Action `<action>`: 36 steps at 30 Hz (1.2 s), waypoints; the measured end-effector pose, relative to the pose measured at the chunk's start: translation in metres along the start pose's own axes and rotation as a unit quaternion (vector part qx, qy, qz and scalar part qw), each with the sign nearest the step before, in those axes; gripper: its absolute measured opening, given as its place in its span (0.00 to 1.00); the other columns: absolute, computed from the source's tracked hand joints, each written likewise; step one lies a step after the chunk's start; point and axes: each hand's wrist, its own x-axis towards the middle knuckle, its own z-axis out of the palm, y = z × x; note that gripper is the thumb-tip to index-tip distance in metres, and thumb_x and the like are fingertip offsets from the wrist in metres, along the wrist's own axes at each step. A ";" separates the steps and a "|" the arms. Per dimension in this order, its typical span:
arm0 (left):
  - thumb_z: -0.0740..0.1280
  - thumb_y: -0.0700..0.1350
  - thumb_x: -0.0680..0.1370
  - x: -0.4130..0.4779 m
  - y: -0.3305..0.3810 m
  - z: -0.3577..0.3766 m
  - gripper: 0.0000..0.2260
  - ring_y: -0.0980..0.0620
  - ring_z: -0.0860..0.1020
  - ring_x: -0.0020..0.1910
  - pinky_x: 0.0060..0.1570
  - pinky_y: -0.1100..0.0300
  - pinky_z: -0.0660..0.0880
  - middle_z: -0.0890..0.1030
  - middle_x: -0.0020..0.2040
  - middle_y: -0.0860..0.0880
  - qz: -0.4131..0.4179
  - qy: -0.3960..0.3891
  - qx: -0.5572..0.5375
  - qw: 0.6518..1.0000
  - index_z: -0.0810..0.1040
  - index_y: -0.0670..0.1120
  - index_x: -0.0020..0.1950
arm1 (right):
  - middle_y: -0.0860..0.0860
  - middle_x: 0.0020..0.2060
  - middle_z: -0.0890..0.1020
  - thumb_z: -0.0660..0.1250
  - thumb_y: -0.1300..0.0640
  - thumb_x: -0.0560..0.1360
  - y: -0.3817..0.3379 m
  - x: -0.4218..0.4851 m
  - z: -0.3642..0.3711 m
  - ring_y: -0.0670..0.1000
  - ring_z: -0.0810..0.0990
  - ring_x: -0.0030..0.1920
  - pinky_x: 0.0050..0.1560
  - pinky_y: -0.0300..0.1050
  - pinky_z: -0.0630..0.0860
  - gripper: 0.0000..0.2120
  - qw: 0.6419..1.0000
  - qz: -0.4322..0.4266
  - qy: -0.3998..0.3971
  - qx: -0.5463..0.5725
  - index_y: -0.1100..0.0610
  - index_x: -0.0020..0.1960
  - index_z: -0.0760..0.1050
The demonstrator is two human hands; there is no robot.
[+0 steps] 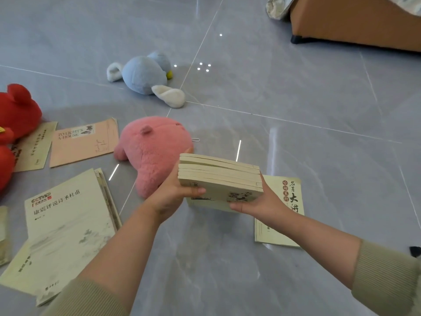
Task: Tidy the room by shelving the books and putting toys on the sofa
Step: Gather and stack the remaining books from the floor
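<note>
Holding a stack of thin paperback books (219, 176) above the floor (296, 87), the left hand (173, 195) grasps its left end and the right hand (257, 204) grasps its right end. Each thumb lies on the near cover, and the other fingers are hidden behind the stack. The books are flat rectangles with cream, matte page edges, which face up and away. The long axis of the stack goes from left to right, and the right end is a little lower and nearer. The stack sits between the two palms.

The floor is made of grey, glossy tiles. A fluffy pink plush toy (150, 151) lies just left of the stack, and a soft blue plush toy (145, 74) lies farther away. A red plush toy (16, 115) is at the far left edge. A cream paperback (291, 195) lies flat on the floor under the right wrist. A pink paperback (84, 144) and a large cream book (68, 224) lie flat at the left. The brown sofa (355, 21) stands far right.
</note>
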 end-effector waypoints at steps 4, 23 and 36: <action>0.77 0.40 0.57 0.001 0.002 -0.004 0.46 0.57 0.76 0.59 0.52 0.63 0.75 0.80 0.57 0.57 0.006 0.002 0.028 1.000 0.59 0.63 0.68 | 0.41 0.60 0.76 0.76 0.62 0.67 -0.002 0.003 -0.008 0.40 0.75 0.60 0.60 0.39 0.73 0.40 1.000 -0.004 -0.005 -0.025 0.41 0.69 0.59; 0.72 0.26 0.66 -0.002 0.010 0.001 0.22 0.61 0.80 0.46 0.41 0.68 0.76 0.82 0.48 0.54 0.035 0.079 0.167 0.982 0.78 0.47 0.54 | 0.31 0.41 0.78 0.78 0.65 0.64 0.006 0.009 -0.011 0.25 0.75 0.43 0.39 0.20 0.68 0.27 0.993 -0.011 0.067 -0.101 0.38 0.49 0.73; 0.75 0.41 0.70 0.009 -0.004 -0.009 0.17 0.54 0.81 0.50 0.50 0.57 0.77 0.83 0.52 0.52 -0.122 0.067 0.204 0.969 0.77 0.48 0.57 | 0.46 0.49 0.82 0.76 0.52 0.67 0.009 0.029 -0.016 0.44 0.81 0.46 0.42 0.32 0.76 0.22 0.989 0.101 0.028 -0.105 0.55 0.58 0.73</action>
